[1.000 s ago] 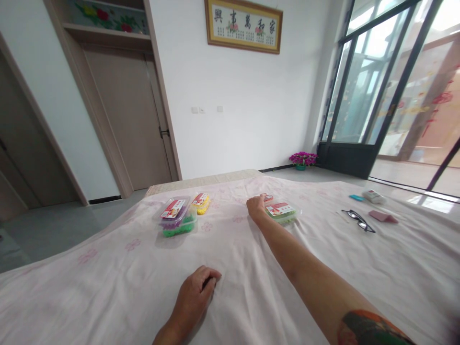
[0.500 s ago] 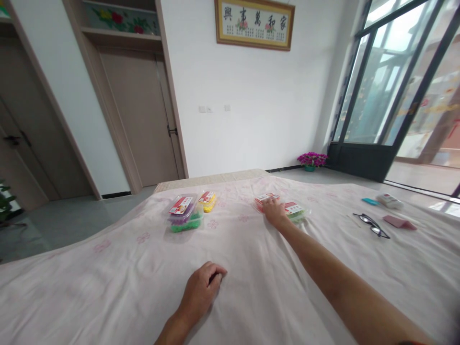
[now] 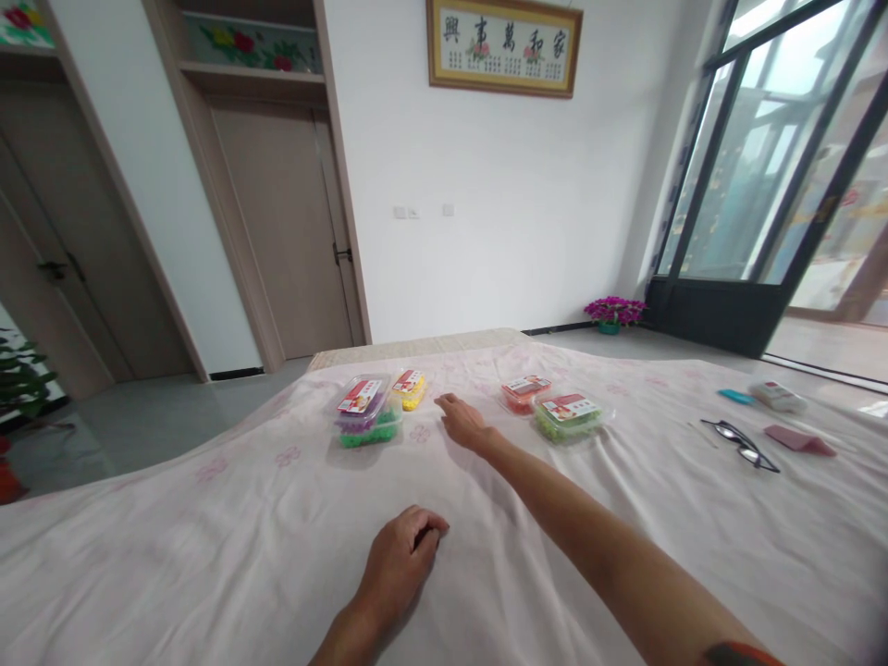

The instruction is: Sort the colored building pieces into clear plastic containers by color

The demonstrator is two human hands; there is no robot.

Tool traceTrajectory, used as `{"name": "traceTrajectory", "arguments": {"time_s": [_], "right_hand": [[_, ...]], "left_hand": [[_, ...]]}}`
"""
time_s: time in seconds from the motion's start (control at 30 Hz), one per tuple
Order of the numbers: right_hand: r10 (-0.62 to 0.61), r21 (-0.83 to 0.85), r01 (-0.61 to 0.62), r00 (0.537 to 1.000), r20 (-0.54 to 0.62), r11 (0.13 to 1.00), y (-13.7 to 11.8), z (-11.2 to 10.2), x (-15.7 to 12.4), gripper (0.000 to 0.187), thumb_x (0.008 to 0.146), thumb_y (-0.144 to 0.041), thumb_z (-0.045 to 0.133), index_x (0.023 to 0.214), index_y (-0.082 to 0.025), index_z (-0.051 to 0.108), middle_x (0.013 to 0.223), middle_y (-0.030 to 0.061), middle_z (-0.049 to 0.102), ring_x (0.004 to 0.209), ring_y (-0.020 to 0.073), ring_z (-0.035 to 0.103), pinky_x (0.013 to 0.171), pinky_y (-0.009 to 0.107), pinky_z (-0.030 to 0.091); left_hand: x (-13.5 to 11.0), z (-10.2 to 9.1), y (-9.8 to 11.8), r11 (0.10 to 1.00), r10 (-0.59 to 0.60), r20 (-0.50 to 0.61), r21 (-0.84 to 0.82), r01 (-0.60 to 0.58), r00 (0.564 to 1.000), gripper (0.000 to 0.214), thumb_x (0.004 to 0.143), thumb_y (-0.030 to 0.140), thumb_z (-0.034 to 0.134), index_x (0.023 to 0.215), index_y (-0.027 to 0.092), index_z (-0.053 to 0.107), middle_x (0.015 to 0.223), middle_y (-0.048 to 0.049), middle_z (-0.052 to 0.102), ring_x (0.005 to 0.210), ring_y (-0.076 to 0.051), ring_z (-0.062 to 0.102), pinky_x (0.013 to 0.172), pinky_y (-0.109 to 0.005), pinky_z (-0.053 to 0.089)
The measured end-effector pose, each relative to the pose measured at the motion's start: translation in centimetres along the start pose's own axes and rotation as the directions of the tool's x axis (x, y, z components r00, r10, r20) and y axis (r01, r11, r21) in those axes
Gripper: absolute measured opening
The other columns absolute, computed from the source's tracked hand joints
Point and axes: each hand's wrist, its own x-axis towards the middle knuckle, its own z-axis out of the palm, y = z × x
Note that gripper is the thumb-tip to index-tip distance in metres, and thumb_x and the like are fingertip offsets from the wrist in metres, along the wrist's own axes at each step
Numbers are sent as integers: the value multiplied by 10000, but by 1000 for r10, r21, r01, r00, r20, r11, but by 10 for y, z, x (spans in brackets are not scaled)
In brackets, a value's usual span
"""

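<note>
My right hand (image 3: 462,421) reaches forward over the cloth with its fingers stretched out, holding nothing. Just beyond its fingertips to the left lies a small clear box of yellow pieces (image 3: 411,390). Beside that, a lidded plastic box with purple contents (image 3: 359,405) sits tilted on a box with green contents (image 3: 371,432); both have clear walls. To the right of my right hand lie a box of red-orange pieces (image 3: 525,393) and a box of light green pieces (image 3: 569,414), both labelled. My left hand (image 3: 406,560) rests loosely curled on the cloth, closed, with nothing visible in it.
A pale flowered cloth (image 3: 277,536) covers the surface. At right lie eyeglasses (image 3: 741,446), a pink folded cloth (image 3: 800,440), a blue item (image 3: 735,397) and a white packet (image 3: 778,397). A flower pot (image 3: 609,326) stands on the floor beyond.
My right hand has left the red-orange box and moved left toward the yellow one. The boxes appear unmoved; the view has turned slightly. My left hand stays in place.
</note>
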Motion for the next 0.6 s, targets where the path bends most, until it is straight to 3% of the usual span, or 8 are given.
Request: {"name": "traceTrajectory", "arguments": {"time_s": [0.13, 0.23, 0.4, 0.6], "right_hand": [[-61, 23, 61, 998, 20, 998, -34, 12, 27, 469, 895, -66, 450, 1336, -176, 567, 1619, 122, 312, 1168, 223, 635, 904, 340, 536], [-103, 23, 102, 993, 56, 995, -43, 16, 42, 427, 859, -45, 492, 1246, -164, 630, 1614, 127, 325, 1152, 241, 645, 898, 358, 552], [-143, 14, 143, 987, 70, 990, -42, 16, 52, 478, 858, -6, 513, 1307, -145, 601, 1559, 138, 415, 1248, 217, 581, 1018, 323, 493], [-67, -42, 69, 997, 45, 997, -24, 7, 36, 431, 864, 49, 412, 1185, -67, 676, 1439, 194, 521, 1190, 234, 591, 955, 289, 498]], "left_hand": [[1, 2, -5, 999, -30, 4, -26, 30, 1000, 246, 857, 218, 496, 915, 214, 735, 891, -22, 721, 825, -173, 644, 781, -268, 447], [2, 3, -6, 1000, -27, 6, -15, 27, 1000, 256, 847, 206, 488, 912, 212, 736, 900, -29, 724, 840, -177, 644, 792, -268, 448], [3, 1, -4, 1000, -13, 22, 2, 13, 1000, 259, 844, 213, 487, 907, 217, 738, 902, -32, 726, 843, -180, 645, 803, -268, 452], [3, 1, -4, 999, -33, 20, -18, 33, 999, 259, 849, 206, 493, 914, 224, 743, 901, -24, 729, 825, -177, 652, 780, -265, 453]]}}
